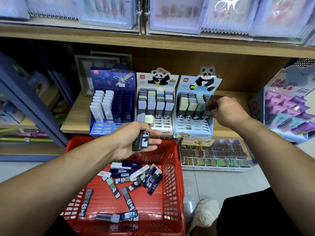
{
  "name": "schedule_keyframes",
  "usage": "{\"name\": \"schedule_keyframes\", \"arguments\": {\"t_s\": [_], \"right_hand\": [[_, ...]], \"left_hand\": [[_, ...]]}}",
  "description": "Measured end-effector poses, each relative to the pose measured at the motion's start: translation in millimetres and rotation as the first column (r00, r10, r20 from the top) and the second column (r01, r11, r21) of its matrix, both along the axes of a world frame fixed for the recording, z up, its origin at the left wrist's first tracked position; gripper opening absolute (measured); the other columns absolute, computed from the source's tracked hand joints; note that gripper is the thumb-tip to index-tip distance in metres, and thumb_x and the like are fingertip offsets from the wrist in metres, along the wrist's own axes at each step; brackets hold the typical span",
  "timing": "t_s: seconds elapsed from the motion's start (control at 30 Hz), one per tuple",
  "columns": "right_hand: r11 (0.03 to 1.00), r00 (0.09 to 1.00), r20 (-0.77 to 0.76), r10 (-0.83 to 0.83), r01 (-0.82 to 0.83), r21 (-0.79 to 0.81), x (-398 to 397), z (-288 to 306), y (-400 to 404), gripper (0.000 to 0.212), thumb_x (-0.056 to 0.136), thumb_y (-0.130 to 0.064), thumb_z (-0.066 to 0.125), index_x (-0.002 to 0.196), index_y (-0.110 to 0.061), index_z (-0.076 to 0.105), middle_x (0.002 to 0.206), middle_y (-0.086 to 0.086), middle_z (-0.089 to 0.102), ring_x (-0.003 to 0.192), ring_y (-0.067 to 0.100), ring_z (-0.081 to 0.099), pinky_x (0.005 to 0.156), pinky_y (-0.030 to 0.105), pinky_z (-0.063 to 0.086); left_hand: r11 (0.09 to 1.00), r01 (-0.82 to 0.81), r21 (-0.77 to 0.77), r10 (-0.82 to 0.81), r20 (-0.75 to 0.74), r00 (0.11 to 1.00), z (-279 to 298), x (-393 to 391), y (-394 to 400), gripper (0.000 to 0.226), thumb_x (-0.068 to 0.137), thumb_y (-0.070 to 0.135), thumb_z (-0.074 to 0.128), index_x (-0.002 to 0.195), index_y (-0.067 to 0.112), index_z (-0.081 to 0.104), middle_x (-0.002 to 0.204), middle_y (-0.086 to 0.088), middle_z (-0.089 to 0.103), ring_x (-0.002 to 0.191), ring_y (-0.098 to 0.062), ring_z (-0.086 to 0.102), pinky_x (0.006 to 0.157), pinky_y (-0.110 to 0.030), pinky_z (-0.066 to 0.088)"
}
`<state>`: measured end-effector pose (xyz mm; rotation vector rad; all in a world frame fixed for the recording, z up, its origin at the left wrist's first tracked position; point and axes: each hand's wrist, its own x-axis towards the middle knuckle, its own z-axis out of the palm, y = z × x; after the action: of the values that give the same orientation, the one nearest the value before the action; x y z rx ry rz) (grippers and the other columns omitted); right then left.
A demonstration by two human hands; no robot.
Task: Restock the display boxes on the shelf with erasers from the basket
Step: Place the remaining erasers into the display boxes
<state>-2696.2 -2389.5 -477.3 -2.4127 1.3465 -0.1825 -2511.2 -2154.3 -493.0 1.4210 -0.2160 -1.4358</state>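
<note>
Three display boxes stand on the wooden shelf: a dark blue one (112,80), a white panda one (156,79) and a light blue panda one (192,126). My left hand (134,142) holds two panda erasers (142,132) above the red basket (173,167). My right hand (225,111) pinches a dark eraser (209,109) at the right-hand column of the light blue box. Several loose erasers (136,178) lie in the basket's bottom.
A purple product box (286,106) stands at the right of the shelf. A flat tray of small items (214,155) sits on the floor below it. Notebooks line the upper shelf (153,40). My shoe (204,215) is beside the basket.
</note>
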Motion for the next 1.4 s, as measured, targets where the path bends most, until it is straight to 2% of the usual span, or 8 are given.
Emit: {"name": "schedule_keyframes", "arguments": {"t_s": [0.13, 0.33, 0.5, 0.63, 0.77, 1.0, 1.23, 1.4], "right_hand": [[0.993, 0.995, -0.001, -0.097, 0.096, -0.065, -2, -1, -9, 0.025, 0.089, -0.004, 0.063, 0.092, -0.026, 0.075, 0.105, 0.006, 0.071, 0.098, 0.022, 0.065, 0.083, 0.023, 0.047], [0.963, 0.887, -0.386, -0.253, 0.192, -0.190, 9, 7, 6, 0.033, 0.095, -0.008, 0.051, 0.124, -0.017, 0.064, 0.125, 0.015, 0.063, 0.111, 0.036, 0.060, 0.081, 0.036, 0.046], [0.988, 0.836, -0.529, -0.147, 0.099, -0.118, 17, 7, 26, 0.014, 0.095, -0.006, 0.043, 0.100, -0.019, 0.045, 0.102, 0.008, 0.052, 0.092, 0.031, 0.051, 0.079, 0.036, 0.042], [0.955, 0.970, -0.231, -0.072, 0.000, -0.297, 22, 11, 41, 0.010, 0.100, -0.026, 0.050, 0.106, -0.020, 0.056, 0.092, 0.002, 0.053, 0.079, 0.027, 0.052, 0.069, 0.031, 0.040], [0.910, 0.927, 0.358, 0.115, -0.243, 0.337, 33, 13, 85, 0.034, 0.094, -0.052, 0.060, 0.111, -0.024, 0.066, 0.094, -0.005, 0.070, 0.071, 0.012, 0.068, 0.058, 0.027, 0.055], [0.741, 0.898, 0.432, -0.087, -0.232, 0.631, 66, -2, 104, 0.012, 0.094, -0.013, 0.069, 0.105, -0.009, 0.066, 0.097, 0.014, 0.074, 0.072, 0.018, 0.065, 0.058, 0.029, 0.055], [0.957, 0.847, 0.531, 0.034, -0.181, 0.227, 97, 0, 90, 0.006, 0.097, -0.027, 0.062, 0.095, -0.025, 0.057, 0.088, 0.003, 0.067, 0.079, 0.025, 0.069, 0.074, 0.047, 0.059], [0.956, 0.854, 0.440, 0.279, -0.292, -0.039, 109, -14, 100, 0.006, 0.099, -0.021, 0.061, 0.103, -0.018, 0.058, 0.084, 0.000, 0.066, 0.077, 0.018, 0.064, 0.066, 0.028, 0.047]], "left_hand": [[1.000, -0.002, 0.000, 0.002, 0.008, 1.000, -1, 1, -1, 0.030, 0.097, 0.007, 0.047, 0.127, 0.003, 0.052, 0.106, -0.009, 0.077, 0.081, -0.020, 0.076, 0.059, -0.031, 0.062], [1.000, -0.013, 0.006, 0.013, -0.008, 1.000, -2, 1, 1, 0.014, 0.097, 0.008, 0.055, 0.102, 0.002, 0.066, 0.105, -0.014, 0.076, 0.081, -0.021, 0.074, 0.061, -0.032, 0.063], [1.000, -0.019, -0.010, 0.019, -0.004, 1.000, -2, 3, 1, 0.017, 0.096, 0.007, 0.062, 0.109, -0.002, 0.068, 0.102, -0.016, 0.076, 0.079, -0.019, 0.074, 0.062, -0.031, 0.063], [0.997, -0.006, -0.072, 0.005, -0.014, 1.000, 0, 1, 0, 0.024, 0.096, 0.004, 0.060, 0.120, 0.003, 0.061, 0.109, -0.010, 0.076, 0.093, -0.023, 0.076, 0.070, -0.035, 0.063], [0.992, 0.073, -0.103, -0.074, -0.003, 0.997, 0, -3, -2, 0.032, 0.095, 0.006, 0.061, 0.126, 0.008, 0.059, 0.113, -0.007, 0.076, 0.101, -0.025, 0.074, 0.077, -0.036, 0.062], [0.995, 0.062, -0.081, -0.063, 0.000, 0.998, -4, -4, 2, 0.025, 0.101, 0.010, 0.055, 0.125, 0.008, 0.060, 0.112, -0.011, 0.076, 0.101, -0.030, 0.074, 0.081, -0.043, 0.061], [0.980, -0.179, 0.090, 0.177, 0.031, 0.984, -15, 15, 14, 0.033, 0.108, 0.029, 0.040, 0.125, 0.006, 0.057, 0.103, -0.012, 0.077, 0.072, -0.025, 0.075, 0.046, -0.030, 0.056], [0.944, -0.322, 0.074, 0.315, 0.091, 0.945, -17, 37, 20, 0.036, 0.108, 0.035, 0.037, 0.119, 0.007, 0.056, 0.100, -0.013, 0.077, 0.054, -0.020, 0.063, 0.037, -0.022, 0.042]]}}
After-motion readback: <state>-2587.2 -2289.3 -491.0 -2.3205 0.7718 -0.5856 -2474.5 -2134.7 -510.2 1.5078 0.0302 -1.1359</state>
